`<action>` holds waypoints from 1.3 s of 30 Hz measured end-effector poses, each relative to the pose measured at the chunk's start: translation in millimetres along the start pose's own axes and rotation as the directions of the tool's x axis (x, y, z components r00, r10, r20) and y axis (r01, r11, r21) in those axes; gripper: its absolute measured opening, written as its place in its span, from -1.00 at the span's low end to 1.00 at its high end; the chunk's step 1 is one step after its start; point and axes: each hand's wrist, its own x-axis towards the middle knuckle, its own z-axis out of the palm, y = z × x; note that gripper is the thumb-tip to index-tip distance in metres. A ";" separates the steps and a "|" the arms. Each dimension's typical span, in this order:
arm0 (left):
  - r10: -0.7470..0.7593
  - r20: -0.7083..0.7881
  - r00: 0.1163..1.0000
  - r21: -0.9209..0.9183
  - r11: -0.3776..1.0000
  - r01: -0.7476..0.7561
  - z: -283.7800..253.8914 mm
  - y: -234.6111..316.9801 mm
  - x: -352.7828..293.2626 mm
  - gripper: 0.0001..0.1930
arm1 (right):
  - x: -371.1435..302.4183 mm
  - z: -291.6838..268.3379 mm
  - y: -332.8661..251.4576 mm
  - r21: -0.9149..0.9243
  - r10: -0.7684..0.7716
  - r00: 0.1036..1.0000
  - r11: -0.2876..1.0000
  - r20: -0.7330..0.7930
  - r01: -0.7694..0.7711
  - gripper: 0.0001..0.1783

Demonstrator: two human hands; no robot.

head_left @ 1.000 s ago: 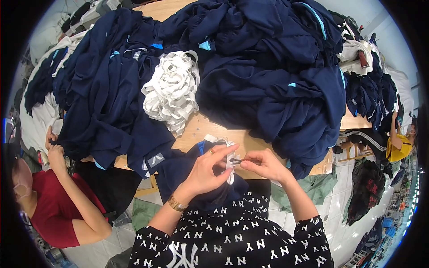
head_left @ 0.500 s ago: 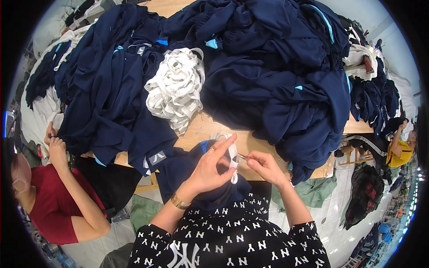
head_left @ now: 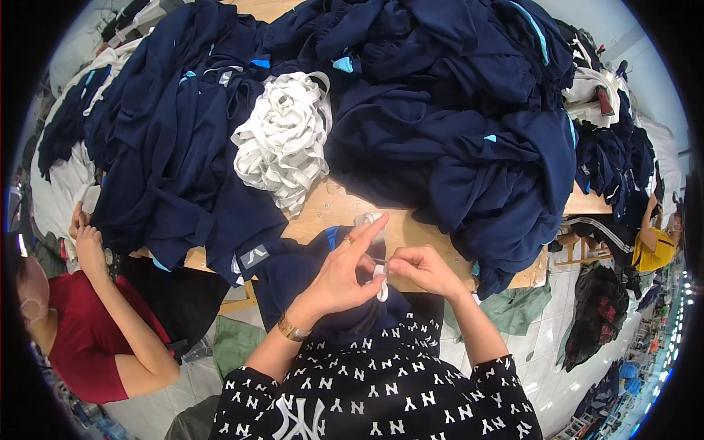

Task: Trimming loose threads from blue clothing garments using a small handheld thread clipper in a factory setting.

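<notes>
Over the table's near edge, my left hand [head_left: 334,282] pinches a white flat band [head_left: 382,291], its thumb and forefinger stretched along the loop. A navy garment [head_left: 286,271] lies under this hand and hangs toward my lap. My right hand [head_left: 425,271] is closed on a thin metal tool [head_left: 377,261], whose tip reaches into the band between my left thumb and fingers. The tool's exact kind is too small to make out. My left palm and fingers partly cover the band and garment.
A heap of white bands [head_left: 284,143] sits on the wooden table [head_left: 334,209]. Large piles of navy garments [head_left: 469,147] surround it. At left a person in red [head_left: 88,334] handles cloth; another person in yellow [head_left: 655,248] is at far right. Green cloth [head_left: 517,308] lies on the floor.
My right hand has moved slightly left, bringing the thin tool deeper into the band beside my left fingers. The left hand keeps its hold on the band.
</notes>
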 end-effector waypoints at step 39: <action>-0.572 -0.200 0.795 -0.805 0.559 0.200 -86.9 -7.8 -307.4 -0.65 | 58.3 61.3 -65.9 0.569 -0.484 0.867 0.682 -0.120 0.459 -0.87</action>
